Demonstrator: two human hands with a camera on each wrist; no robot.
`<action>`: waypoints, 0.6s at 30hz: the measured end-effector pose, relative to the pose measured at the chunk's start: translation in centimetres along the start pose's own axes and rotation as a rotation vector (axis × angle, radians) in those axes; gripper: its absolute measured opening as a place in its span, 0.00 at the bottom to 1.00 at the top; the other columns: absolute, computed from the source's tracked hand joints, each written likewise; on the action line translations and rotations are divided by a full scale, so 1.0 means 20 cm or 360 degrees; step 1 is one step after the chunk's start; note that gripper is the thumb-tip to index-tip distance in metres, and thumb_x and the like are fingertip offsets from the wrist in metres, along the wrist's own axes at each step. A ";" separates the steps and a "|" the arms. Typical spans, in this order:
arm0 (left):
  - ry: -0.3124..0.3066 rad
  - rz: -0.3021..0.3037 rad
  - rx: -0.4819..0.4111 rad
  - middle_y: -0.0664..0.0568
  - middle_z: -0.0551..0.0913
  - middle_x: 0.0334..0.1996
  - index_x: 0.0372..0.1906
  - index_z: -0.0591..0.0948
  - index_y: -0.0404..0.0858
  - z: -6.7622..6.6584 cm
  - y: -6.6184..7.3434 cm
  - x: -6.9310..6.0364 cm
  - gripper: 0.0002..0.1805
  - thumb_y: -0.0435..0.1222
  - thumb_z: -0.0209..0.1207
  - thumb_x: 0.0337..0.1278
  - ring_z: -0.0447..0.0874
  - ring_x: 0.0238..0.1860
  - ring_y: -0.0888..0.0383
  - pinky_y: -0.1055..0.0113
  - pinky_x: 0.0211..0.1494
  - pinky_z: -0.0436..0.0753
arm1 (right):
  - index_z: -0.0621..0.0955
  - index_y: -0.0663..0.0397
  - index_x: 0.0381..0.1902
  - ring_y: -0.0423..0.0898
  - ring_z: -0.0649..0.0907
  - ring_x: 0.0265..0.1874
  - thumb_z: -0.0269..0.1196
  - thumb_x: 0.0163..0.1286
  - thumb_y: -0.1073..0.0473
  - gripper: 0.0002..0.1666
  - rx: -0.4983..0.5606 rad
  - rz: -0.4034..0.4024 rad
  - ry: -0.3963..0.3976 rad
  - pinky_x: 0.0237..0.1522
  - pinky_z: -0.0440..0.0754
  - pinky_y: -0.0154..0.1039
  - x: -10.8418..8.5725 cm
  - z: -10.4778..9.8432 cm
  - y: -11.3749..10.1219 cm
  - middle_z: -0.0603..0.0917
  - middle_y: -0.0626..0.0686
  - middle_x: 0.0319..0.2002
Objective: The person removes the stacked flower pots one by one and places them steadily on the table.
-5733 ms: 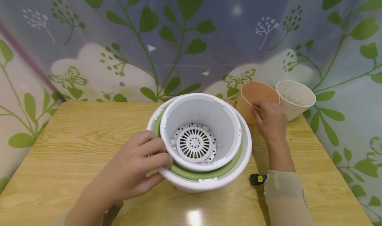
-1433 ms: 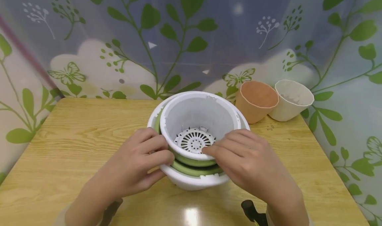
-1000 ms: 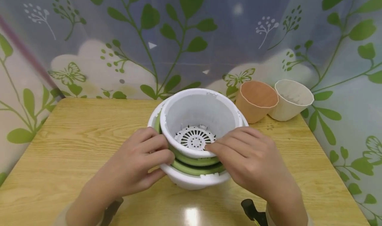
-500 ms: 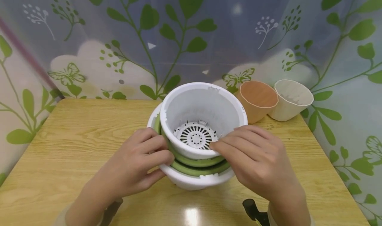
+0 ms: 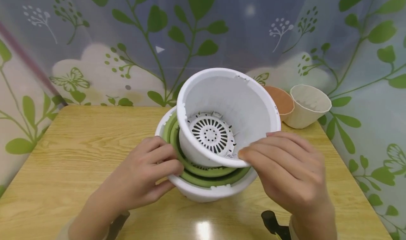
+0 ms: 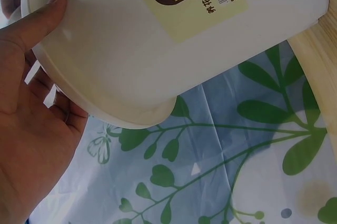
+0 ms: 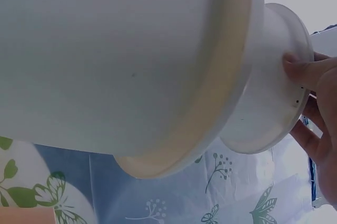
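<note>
My right hand [image 5: 288,173] pinches the near right rim of a white flower pot [image 5: 229,85] with a slotted base. This pot is raised and tilted, its lower part still inside a stack of pots. Beneath it show green pot rims [image 5: 203,180], nested in a larger white flower pot [image 5: 203,194]. My left hand [image 5: 149,173] grips the larger pot's left rim, thumb outside. In the left wrist view, a yellowish label [image 6: 189,2] is stuck on the larger pot's wall. The right wrist view shows the smaller white pot [image 7: 268,71] sticking out past the larger pot's rim.
An orange pot [image 5: 282,100], partly hidden, and a cream pot [image 5: 307,108] stand at the back right of the wooden table [image 5: 95,137]. A black object [image 5: 272,224] is beside my right wrist. Leaf-patterned cloth [image 5: 133,67] hangs behind the table.
My right hand left the orange pot and took hold of the inner white pot's rim. That pot has risen, moved right and tilted, uncovering more green rim. My left hand stayed put.
</note>
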State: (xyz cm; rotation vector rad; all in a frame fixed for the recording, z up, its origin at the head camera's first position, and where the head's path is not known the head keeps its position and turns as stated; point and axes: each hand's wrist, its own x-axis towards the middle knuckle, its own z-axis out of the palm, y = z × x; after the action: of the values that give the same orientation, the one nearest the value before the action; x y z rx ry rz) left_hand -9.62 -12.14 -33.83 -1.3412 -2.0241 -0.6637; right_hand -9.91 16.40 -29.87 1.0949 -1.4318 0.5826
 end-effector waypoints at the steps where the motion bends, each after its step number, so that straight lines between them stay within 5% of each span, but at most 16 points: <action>1: -0.0001 -0.0001 0.0000 0.58 0.78 0.35 0.33 0.79 0.46 0.00 0.00 0.00 0.10 0.34 0.67 0.41 0.74 0.39 0.52 0.61 0.46 0.71 | 0.89 0.57 0.28 0.49 0.85 0.21 0.69 0.59 0.69 0.04 -0.0005 0.0007 0.0033 0.39 0.84 0.49 -0.01 0.00 0.00 0.88 0.51 0.24; 18: 0.0001 -0.0006 0.0026 0.58 0.77 0.34 0.33 0.80 0.47 0.00 0.00 0.00 0.11 0.36 0.69 0.41 0.74 0.40 0.53 0.59 0.45 0.73 | 0.85 0.56 0.19 0.51 0.83 0.17 0.71 0.57 0.65 0.09 -0.0270 0.0058 0.0575 0.36 0.84 0.50 0.00 0.01 0.07 0.85 0.53 0.17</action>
State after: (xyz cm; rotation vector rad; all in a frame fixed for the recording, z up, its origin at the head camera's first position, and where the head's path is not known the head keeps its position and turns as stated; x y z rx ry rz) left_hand -9.72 -12.09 -33.85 -1.3279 -2.0281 -0.6481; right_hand -11.18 16.71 -29.53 0.7846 -1.1639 0.6366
